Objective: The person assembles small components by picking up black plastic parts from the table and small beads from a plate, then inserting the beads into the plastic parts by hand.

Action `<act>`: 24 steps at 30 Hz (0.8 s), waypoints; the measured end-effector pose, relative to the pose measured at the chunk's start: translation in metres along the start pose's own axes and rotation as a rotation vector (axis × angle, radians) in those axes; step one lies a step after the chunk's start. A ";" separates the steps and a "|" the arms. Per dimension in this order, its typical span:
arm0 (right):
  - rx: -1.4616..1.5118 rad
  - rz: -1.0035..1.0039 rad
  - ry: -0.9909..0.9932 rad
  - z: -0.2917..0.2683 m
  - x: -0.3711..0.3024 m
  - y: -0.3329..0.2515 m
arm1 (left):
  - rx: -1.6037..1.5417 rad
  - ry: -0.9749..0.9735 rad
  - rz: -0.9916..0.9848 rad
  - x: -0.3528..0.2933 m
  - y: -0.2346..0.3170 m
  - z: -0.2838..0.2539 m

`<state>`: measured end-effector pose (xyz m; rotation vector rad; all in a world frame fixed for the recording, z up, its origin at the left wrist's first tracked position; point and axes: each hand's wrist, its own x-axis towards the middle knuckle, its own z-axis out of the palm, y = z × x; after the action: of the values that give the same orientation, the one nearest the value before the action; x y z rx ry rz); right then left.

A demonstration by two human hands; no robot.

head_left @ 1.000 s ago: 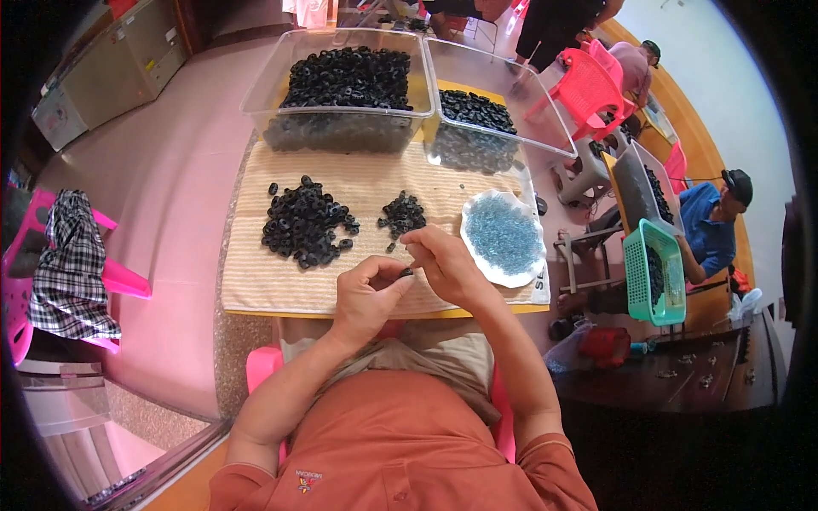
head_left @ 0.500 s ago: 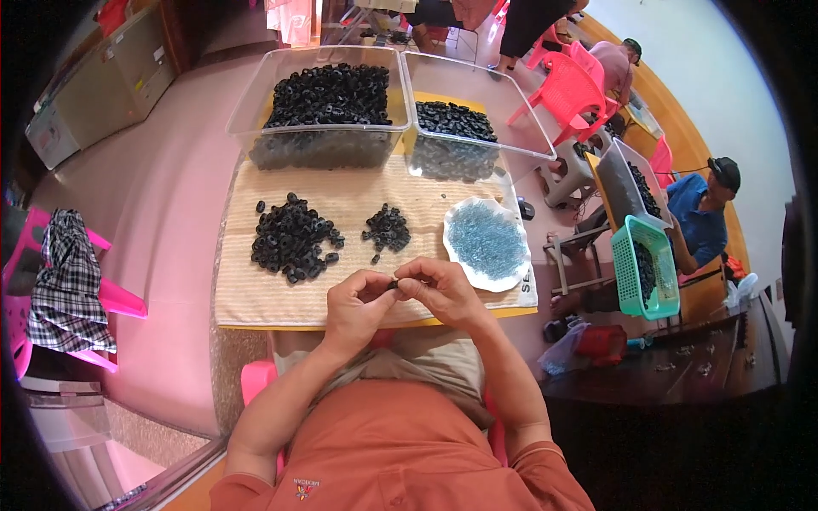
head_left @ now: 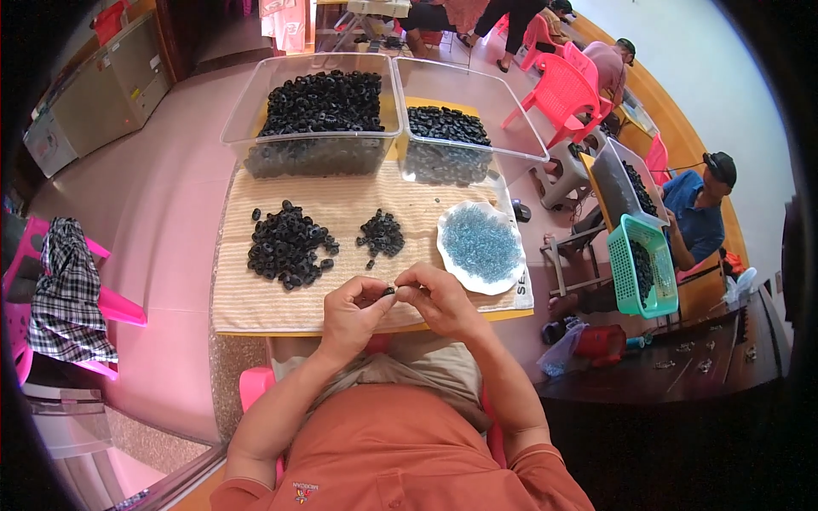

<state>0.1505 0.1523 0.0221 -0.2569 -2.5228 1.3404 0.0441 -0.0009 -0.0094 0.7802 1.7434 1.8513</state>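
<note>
Beside the right hand [head_left: 439, 300], white plate [head_left: 494, 288]

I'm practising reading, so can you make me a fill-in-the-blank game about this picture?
1. The left hand holds a small piece whose colour is ____.
2. The larger dark pile lies to the ____ of the smaller dark pile.
3. The wavy-edged plate under the bluish bits is coloured ____.
4. The number of clear bins at the far edge of the striped cloth is ____.

Missing words: black; left; white; two.
</note>
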 end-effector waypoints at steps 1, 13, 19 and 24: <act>0.045 0.024 0.047 0.001 0.000 -0.001 | 0.000 0.000 -0.001 0.000 0.000 0.000; 0.066 -0.007 0.063 0.007 0.001 0.003 | 0.049 -0.008 0.010 -0.001 -0.008 0.002; 0.022 -0.069 0.113 0.009 0.000 0.007 | 0.073 -0.008 0.039 0.000 -0.006 0.001; 0.046 -0.106 0.138 0.008 0.001 0.010 | 0.111 -0.005 0.065 0.002 -0.010 0.000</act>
<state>0.1475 0.1521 0.0093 -0.1966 -2.3552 1.2922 0.0426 0.0008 -0.0193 0.8939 1.8507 1.8045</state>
